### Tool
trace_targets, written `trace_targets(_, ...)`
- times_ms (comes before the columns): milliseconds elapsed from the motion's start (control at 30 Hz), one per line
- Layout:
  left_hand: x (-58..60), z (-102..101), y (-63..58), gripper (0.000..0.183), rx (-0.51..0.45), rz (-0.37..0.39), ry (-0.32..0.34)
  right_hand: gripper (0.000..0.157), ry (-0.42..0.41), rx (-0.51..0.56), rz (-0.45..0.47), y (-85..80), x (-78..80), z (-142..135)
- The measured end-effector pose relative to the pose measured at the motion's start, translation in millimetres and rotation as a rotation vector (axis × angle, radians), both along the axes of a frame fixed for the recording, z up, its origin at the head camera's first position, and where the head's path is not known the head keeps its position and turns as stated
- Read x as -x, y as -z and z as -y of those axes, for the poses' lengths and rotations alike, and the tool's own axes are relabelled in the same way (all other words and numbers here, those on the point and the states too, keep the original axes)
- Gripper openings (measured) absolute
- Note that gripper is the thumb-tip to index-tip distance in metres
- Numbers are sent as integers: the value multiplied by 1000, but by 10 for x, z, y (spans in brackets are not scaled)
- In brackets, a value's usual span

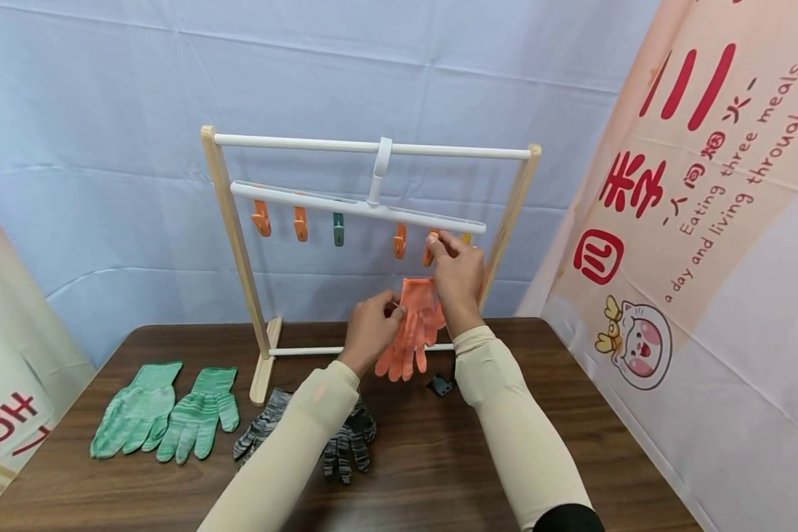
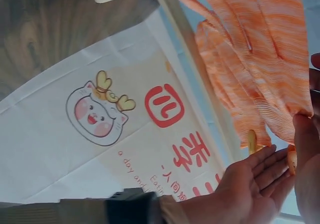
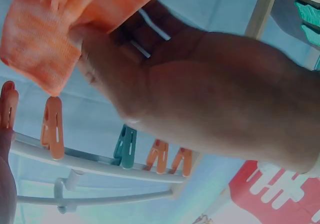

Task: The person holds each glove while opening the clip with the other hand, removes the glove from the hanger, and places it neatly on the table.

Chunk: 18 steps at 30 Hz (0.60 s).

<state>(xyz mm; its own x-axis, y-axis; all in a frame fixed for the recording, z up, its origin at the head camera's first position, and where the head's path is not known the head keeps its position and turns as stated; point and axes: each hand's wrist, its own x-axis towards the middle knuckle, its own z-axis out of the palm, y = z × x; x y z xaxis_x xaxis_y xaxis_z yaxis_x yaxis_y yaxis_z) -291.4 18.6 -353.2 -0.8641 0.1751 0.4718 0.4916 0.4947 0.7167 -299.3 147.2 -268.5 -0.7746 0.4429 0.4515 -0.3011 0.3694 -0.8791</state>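
Note:
In the head view my left hand [image 1: 372, 329] pinches an orange knit glove [image 1: 415, 314] at its side; its fingers hang down and its cuff is up, below the hanger. My right hand [image 1: 460, 275] is above and to the right, thumb and fingers pinching an orange clothespin [image 1: 429, 250] on the white hanger [image 1: 312, 201]. The left wrist view shows a second orange glove [image 2: 225, 88] behind the first, with a yellow clothespin [image 2: 251, 140] at its cuff. In the right wrist view the held glove's cuff [image 3: 40, 58] overlaps another orange clothespin [image 3: 53, 129].
The tilted hanger hangs from a wood-and-white rack [image 1: 236, 244] and bears more clothespins, including a green one [image 1: 338, 229]. Two green gloves [image 1: 196, 414] lie left on the brown table [image 1: 439, 473]. Grey-black gloves [image 1: 347, 447] lie partly under my left arm.

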Motion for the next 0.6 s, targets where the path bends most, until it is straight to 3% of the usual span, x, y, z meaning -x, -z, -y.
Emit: trace_targets(600,-290,-180,463,12,-136,278,190,31,1,-22,1,-5,-27,-11)
